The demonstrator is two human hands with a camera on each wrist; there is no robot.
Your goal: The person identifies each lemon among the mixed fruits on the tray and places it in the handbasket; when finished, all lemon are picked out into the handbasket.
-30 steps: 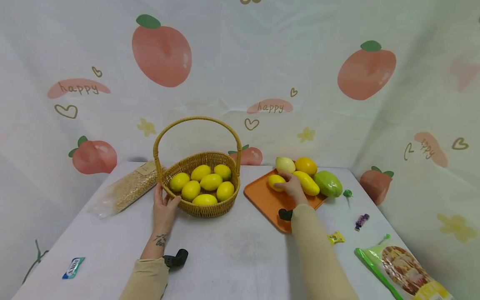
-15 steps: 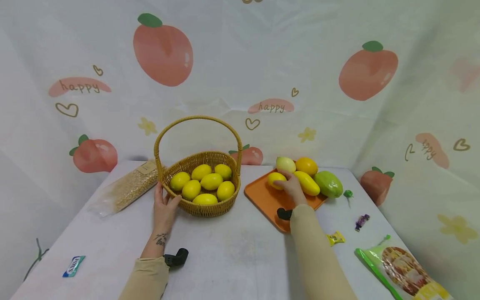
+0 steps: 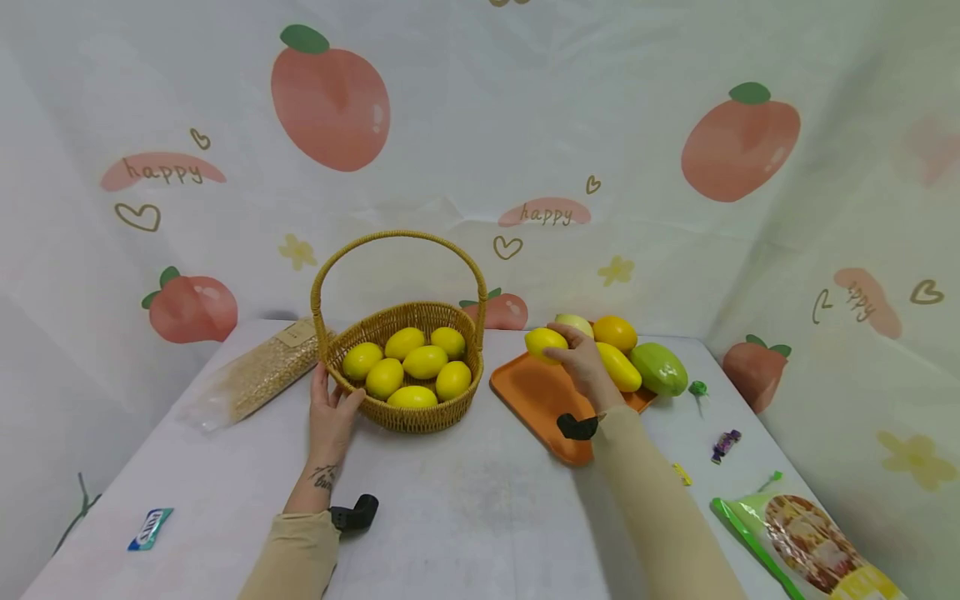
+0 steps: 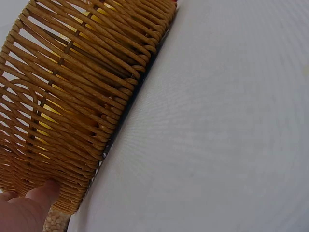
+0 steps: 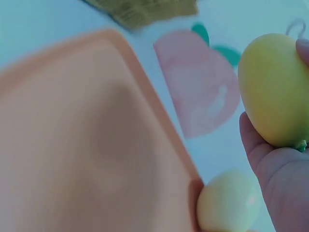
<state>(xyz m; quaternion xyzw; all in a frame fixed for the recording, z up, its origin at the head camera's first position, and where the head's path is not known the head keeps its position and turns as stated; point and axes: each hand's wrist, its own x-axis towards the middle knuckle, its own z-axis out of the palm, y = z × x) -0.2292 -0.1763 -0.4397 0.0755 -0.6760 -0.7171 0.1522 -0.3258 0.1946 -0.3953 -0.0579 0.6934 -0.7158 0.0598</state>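
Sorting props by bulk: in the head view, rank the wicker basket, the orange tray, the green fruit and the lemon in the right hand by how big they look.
1. wicker basket
2. orange tray
3. green fruit
4. lemon, lifted off the tray in the right hand; clearly the smallest.

Counts of things on the table, head view.

Lemons: 7 in the basket (image 3: 408, 417) (6 plain, 1 half hidden under them), plus 1 lemon (image 3: 545, 342) in the right hand (image 3: 581, 367). Basket: 1. Orange tray (image 3: 536, 400): 1, far right, with 4 other fruits: 1 pale (image 3: 573, 322), 1 orange (image 3: 615, 332), 1 long yellow (image 3: 621, 367), 1 green (image 3: 659, 368). Grain bag (image 3: 258, 375): 1, far left. Snack bag (image 3: 813, 542): 1, near right. Small sweets: 4 loose. Hands: 2.
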